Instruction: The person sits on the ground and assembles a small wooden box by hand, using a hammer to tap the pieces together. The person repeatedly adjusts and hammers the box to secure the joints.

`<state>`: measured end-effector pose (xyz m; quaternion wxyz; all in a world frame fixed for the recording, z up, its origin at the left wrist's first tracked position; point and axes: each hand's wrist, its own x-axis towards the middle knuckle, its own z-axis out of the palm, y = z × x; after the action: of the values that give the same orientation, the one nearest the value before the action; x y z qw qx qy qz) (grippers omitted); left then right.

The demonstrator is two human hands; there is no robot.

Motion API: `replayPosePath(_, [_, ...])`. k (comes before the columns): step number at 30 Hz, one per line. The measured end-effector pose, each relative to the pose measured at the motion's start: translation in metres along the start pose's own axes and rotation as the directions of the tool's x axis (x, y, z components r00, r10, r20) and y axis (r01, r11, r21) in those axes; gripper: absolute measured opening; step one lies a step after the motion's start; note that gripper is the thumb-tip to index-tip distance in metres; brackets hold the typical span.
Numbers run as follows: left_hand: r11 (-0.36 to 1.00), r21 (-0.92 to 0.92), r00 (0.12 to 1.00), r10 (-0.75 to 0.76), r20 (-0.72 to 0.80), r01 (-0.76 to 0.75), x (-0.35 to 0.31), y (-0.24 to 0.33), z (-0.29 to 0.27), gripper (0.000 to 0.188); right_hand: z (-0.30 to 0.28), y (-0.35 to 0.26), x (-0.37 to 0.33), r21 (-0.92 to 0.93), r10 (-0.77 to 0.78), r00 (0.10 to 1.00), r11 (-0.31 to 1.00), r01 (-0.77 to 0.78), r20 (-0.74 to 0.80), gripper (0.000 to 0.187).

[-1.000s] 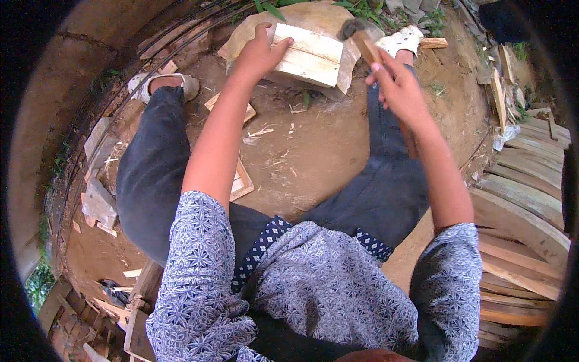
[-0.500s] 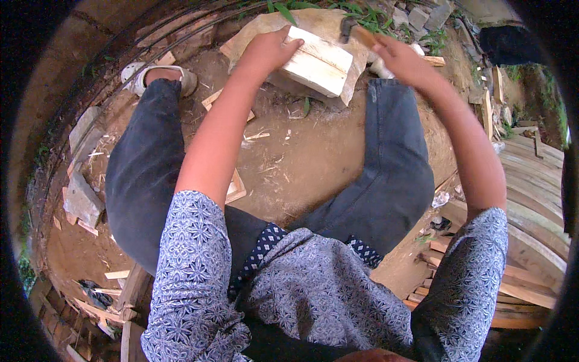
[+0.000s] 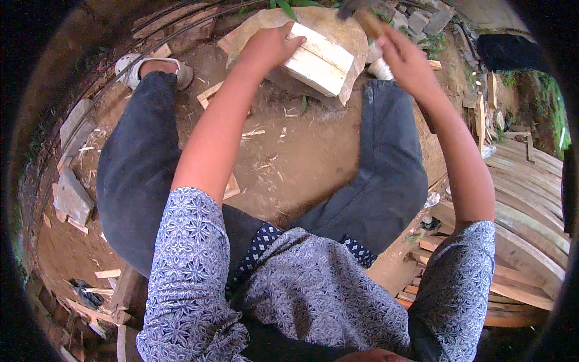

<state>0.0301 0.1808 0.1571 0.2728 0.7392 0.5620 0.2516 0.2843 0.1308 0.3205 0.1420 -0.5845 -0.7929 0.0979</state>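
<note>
Rightward, a broad stack of boards [image 3: 525,187] runs into the dark rim, which cuts it off. Farther forward sits a flat-topped stone [image 3: 325,23], seemingly serving as a firm base for the pale wooden block [image 3: 318,59] on it; whether the block's lengthwise seam joins two pieces is unclear. Up and right of the block, the hammer [image 3: 369,24] blurs near the top edge, its height hard to judge. The right hand [image 3: 410,63] is wrapped around its handle. The left hand [image 3: 265,47] clasps the block's left end, apparently steadying it, most fingertips hidden.
</note>
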Motion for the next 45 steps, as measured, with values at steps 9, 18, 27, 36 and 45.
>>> replayPosePath(9, [1.000,0.011,1.000,0.018,0.022,-0.018,0.004,0.004,0.001,0.061,-0.012,-0.001,0.022,-0.274,0.098,0.928,0.962,0.005,0.360,0.045])
replayPosePath(18, [1.000,0.017,0.999,0.001,0.035,-0.001,0.004,0.009,0.004,0.061,0.018,-0.008,0.009,-0.127,0.027,0.998,0.992,-0.018,0.065,0.048])
replayPosePath(27, [0.998,0.055,0.998,-0.011,0.054,0.008,0.003,0.008,0.008,0.061,0.025,-0.002,-0.011,-0.144,0.148,0.985,0.980,-0.134,0.090,0.051])
replayPosePath(36, [0.999,-0.040,1.000,-0.027,-0.008,0.027,-0.018,-0.001,0.006,0.064,-0.006,-0.048,-0.049,0.620,0.485,0.872,0.665,-0.417,0.065,0.046])
replayPosePath(45, [0.864,-0.503,0.999,-0.008,-0.032,-0.009,-0.084,0.067,-0.039,0.042,0.039,-0.069,-0.156,0.943,0.666,0.722,0.084,-0.322,0.187,0.036])
